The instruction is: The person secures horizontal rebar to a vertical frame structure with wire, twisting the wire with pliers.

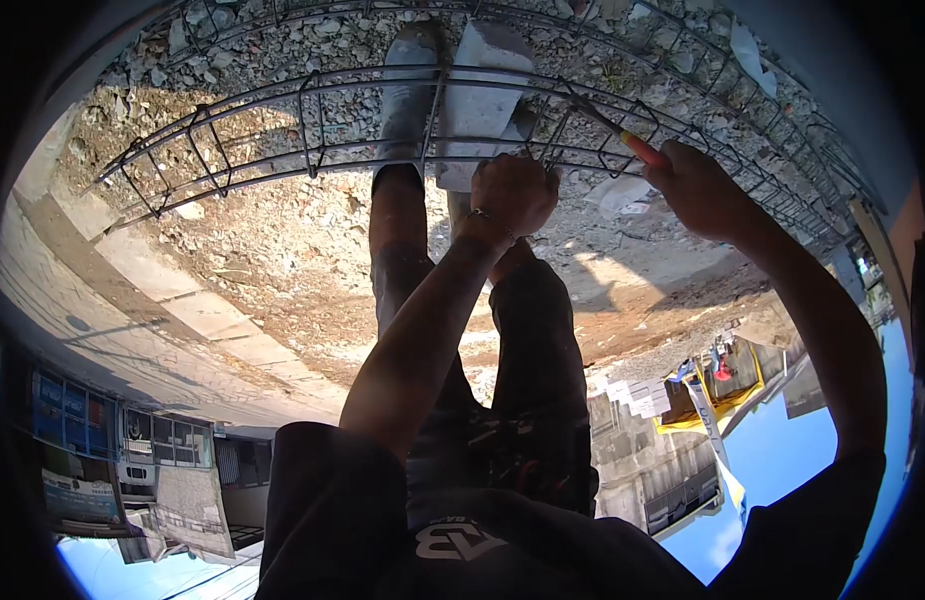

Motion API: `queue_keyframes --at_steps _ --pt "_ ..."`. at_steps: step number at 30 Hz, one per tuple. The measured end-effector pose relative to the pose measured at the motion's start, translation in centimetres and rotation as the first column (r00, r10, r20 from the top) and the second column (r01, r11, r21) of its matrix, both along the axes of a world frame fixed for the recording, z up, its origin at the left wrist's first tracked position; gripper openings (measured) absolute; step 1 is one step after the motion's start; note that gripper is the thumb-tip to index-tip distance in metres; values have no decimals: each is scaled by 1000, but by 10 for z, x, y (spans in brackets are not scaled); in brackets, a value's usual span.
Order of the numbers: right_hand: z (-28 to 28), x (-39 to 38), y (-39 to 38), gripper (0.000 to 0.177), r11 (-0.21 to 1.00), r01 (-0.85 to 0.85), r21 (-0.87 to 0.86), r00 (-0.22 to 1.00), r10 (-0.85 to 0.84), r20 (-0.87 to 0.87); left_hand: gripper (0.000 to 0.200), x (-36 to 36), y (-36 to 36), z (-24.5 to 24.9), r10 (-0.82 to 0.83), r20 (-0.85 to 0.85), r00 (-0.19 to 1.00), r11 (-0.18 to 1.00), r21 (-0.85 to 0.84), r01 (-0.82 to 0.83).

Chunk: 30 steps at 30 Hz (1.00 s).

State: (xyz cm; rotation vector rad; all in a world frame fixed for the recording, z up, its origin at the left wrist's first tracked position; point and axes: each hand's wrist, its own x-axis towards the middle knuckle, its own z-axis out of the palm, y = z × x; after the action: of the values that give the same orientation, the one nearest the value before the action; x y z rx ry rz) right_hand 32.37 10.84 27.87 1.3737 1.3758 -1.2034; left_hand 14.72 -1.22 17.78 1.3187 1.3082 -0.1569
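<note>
My left hand [512, 195] is a closed fist at the near bar of a long rebar cage [312, 125]. What it grips is hidden by the fingers; thin wire ends [550, 150] show just beside it. To the right, my right hand [700, 192] is wrapped round the red-and-yellow handle of a tool with a long dark shaft [607, 122]. Its shaft points up and left, overlapping the cage bars. A pale concrete block [482, 85] lies under the cage, next to my grey boot [408, 95].
More rebar cages [682, 45] run along the far side over rubble [222, 45]. Dirt ground [272, 260] spreads around my legs, with a concrete kerb [207, 310] on the left. Buildings [82, 420] and a yellow-framed structure [747, 385] stand behind me.
</note>
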Motion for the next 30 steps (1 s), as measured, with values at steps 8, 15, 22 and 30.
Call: queue_keyframes --at_steps 8,15,22,30 --pt "5 15 -7 16 708 -540 455 777 627 -53 64 60 55 7 134 461 877 742 540 -397" --pt "10 20 8 33 944 -270 189 957 285 -58 19 109 59 -30 -76 522 849 804 536 -257" --pt "-9 37 17 30 256 837 -484 493 -738 460 26 111 53 -32 9 568 823 621 642 -450" --pt "0 30 37 9 687 -663 297 689 716 -116 23 100 96 -30 -80 623 778 851 449 -272"
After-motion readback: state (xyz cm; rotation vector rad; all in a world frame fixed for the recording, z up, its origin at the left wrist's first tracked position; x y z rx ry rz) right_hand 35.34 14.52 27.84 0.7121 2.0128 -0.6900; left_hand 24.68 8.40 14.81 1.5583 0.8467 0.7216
